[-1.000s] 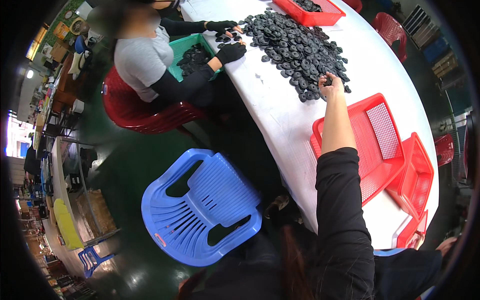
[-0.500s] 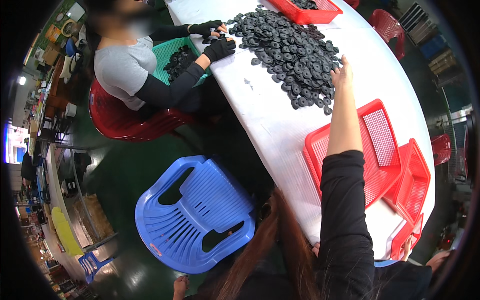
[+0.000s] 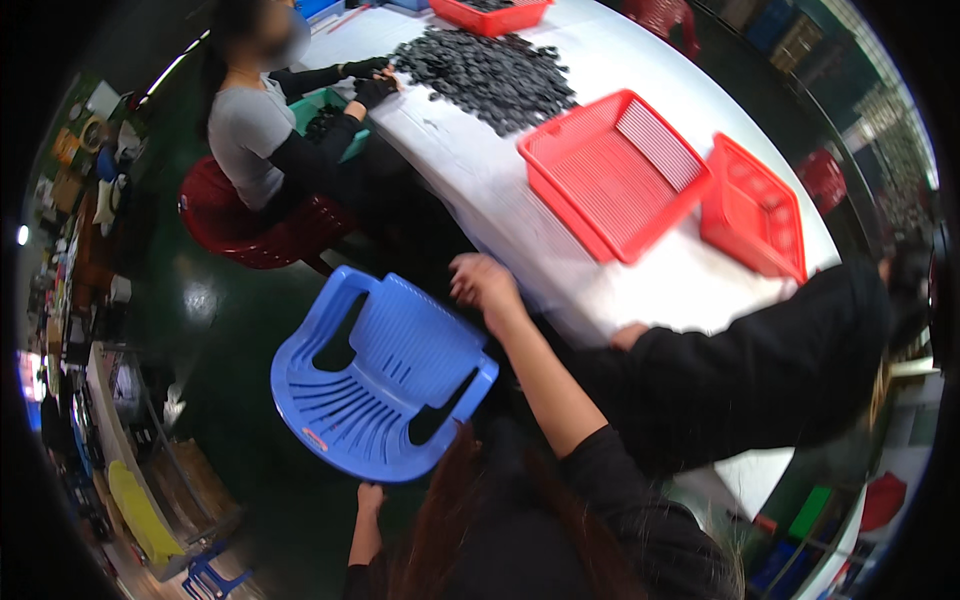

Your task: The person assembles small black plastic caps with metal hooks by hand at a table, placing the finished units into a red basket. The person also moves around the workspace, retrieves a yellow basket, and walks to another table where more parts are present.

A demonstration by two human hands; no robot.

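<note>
Person's right hand (image 3: 482, 282) hangs loosely open and empty over the blue plastic chair (image 3: 385, 375) at frame centre, left hand (image 3: 370, 497) grips its lower rim; chair not yet seated, black-parts pile (image 3: 490, 75) on white tabletop (image 3: 480, 180) unsorted.
</note>
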